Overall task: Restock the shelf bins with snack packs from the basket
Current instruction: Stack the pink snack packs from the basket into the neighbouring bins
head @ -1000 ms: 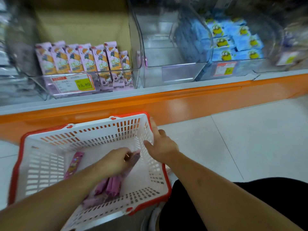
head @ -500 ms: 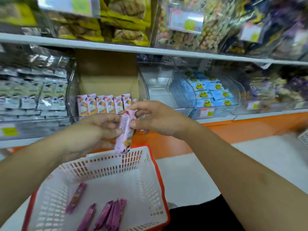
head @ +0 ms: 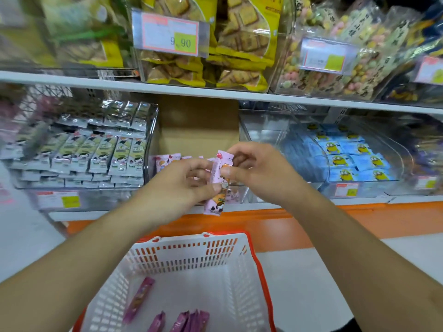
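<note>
Pink snack pack [head: 219, 185] stands upright between both hands: left hand [head: 182, 185] pinches its lower half, right hand [head: 259, 173] pinches its top, above the white basket [head: 191, 262], before the clear shelf bin [head: 236, 197].

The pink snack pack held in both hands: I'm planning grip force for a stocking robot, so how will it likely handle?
The pink snack pack is probably light: fingertips of the left hand and right hand alone hold it. It stays straight, so likely fairly stiff. Its glossy wrapper may be slippery.
</note>
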`<state>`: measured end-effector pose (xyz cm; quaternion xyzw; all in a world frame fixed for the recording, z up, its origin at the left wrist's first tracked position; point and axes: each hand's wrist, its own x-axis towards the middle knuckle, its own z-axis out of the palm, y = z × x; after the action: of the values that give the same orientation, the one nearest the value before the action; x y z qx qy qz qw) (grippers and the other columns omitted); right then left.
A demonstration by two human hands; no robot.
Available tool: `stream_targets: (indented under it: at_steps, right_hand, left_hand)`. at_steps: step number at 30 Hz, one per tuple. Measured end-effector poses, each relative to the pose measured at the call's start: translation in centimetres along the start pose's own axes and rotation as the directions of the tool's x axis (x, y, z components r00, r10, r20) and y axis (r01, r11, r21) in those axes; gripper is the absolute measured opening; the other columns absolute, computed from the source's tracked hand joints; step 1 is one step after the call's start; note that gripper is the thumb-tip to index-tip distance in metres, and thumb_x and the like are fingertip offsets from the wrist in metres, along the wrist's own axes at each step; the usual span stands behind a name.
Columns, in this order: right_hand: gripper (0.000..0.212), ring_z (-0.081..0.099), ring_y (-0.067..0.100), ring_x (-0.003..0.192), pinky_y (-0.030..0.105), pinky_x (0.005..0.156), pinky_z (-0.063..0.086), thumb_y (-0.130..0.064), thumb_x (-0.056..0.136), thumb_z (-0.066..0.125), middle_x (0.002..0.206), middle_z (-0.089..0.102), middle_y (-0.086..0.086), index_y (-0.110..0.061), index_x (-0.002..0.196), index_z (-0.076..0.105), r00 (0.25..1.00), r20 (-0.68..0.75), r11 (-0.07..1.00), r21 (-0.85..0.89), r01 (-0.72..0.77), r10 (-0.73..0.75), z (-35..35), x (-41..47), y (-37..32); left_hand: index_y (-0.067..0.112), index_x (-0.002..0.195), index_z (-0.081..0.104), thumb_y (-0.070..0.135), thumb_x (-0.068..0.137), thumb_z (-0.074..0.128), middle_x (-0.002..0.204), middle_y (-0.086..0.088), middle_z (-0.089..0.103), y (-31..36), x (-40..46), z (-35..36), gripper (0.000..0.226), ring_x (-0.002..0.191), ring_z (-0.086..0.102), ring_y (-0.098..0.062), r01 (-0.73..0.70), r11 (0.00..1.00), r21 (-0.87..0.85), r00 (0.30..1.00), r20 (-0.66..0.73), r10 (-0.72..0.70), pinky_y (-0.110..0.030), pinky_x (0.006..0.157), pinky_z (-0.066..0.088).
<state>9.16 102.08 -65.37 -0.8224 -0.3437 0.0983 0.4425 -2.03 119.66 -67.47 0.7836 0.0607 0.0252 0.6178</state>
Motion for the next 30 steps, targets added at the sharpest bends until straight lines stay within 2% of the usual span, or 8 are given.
stream_targets:
  at_steps: [3,7,11,13,16,19,25,30]
  right_hand:
    - [0.008,0.066,0.03,0.081,0.048,0.08,0.057,-0.021,0.09,0.081,0.087,0.071,0.009,-0.026,0.091,0.076,0.996,-0.082,0.998,-0.063,0.017,-0.022,-0.6,1.8,0.3]
    - [0.009,0.062,0.012,0.097,0.034,0.084,0.047,-0.026,0.09,0.079,0.097,0.069,-0.008,-0.032,0.094,0.073,0.986,-0.144,0.966,-0.257,0.041,-0.08,-2.1,4.3,0.9]
    - [0.016,0.044,0.025,0.119,0.035,0.102,0.036,-0.036,0.089,0.081,0.114,0.055,-0.005,-0.034,0.102,0.072,0.976,-0.202,0.884,-0.468,-0.024,-0.081,-3.3,7.2,3.2]
    - [0.018,0.037,0.028,0.123,0.038,0.106,0.034,-0.042,0.089,0.08,0.113,0.047,-0.004,-0.038,0.102,0.068,0.982,-0.188,0.839,-0.535,-0.095,-0.008,-3.2,8.3,4.2]
    - [0.021,0.033,0.03,0.133,0.042,0.112,0.027,-0.05,0.089,0.077,0.135,0.05,-0.002,-0.041,0.105,0.069,0.99,-0.121,0.771,-0.622,-0.137,0.078,-2.7,9.1,5.3]
    - [0.025,0.023,0.026,0.145,0.038,0.117,0.014,-0.052,0.085,0.08,0.159,0.041,-0.015,-0.038,0.106,0.076,0.993,-0.065,0.747,-0.655,-0.115,0.096,-2.1,9.5,6.3]
    - [0.022,0.008,0.023,0.154,0.047,0.126,-0.002,-0.058,0.078,0.085,0.164,0.032,-0.026,-0.044,0.096,0.082,0.99,0.011,0.735,-0.672,-0.098,0.142,-1.2,9.4,6.8]
    - [0.025,0.006,0.031,0.156,0.053,0.127,-0.005,-0.069,0.082,0.074,0.168,0.026,-0.021,-0.05,0.098,0.081,0.984,0.054,0.57,-0.82,-0.054,0.172,-0.8,9.6,6.1]
  left_hand:
    - [0.033,0.135,0.058,0.017,0.09,0.078,0.109,0.001,0.071,0.1,2.0,0.2,0.052,0.093,0.075,-0.018,-0.045,0.998,0.035,0.998,-0.051,0.047,-0.025,0.072,0.057]
    - [0.039,0.148,0.046,0.027,0.093,0.075,0.116,0.006,0.066,0.0,6.0,0.2,0.063,0.103,0.069,-0.008,-0.127,0.968,0.218,0.986,-0.082,0.148,-0.022,0.085,0.056]
    - [0.033,0.152,0.046,0.033,0.101,0.062,0.137,0.012,0.053,-2.0,9.0,0.2,0.053,0.118,0.057,-0.008,-0.124,0.819,0.561,0.986,-0.026,0.167,0.0,0.091,0.037]
    - [0.031,0.147,0.052,0.041,0.1,0.056,0.142,0.01,0.054,-4.0,9.8,0.3,0.048,0.128,0.053,-0.015,-0.161,0.679,0.716,0.978,0.021,0.21,-0.023,0.11,0.04]
    - [0.035,0.138,0.059,0.061,0.09,0.045,0.138,0.015,0.056,-5.8,10.3,0.3,0.055,0.129,0.053,-0.018,-0.131,0.592,0.795,0.987,0.048,0.155,-0.047,0.109,0.042]
    - [0.036,0.133,0.063,0.06,0.085,0.05,0.139,0.016,0.056,-6.0,10.6,0.1,0.055,0.129,0.053,-0.016,-0.095,0.636,0.766,0.989,0.0,0.149,-0.048,0.112,0.039]
    - [0.038,0.134,0.064,0.051,0.081,0.048,0.145,0.014,0.054,-6.2,10.7,0.1,0.058,0.135,0.049,-0.015,-0.063,0.683,0.727,0.993,-0.023,0.116,-0.048,0.117,0.035]
    - [0.039,0.138,0.062,0.048,0.09,0.052,0.15,0.013,0.05,-6.5,10.8,0.1,0.049,0.14,0.044,-0.013,-0.079,0.672,0.736,0.99,-0.021,0.141,-0.048,0.12,0.03]
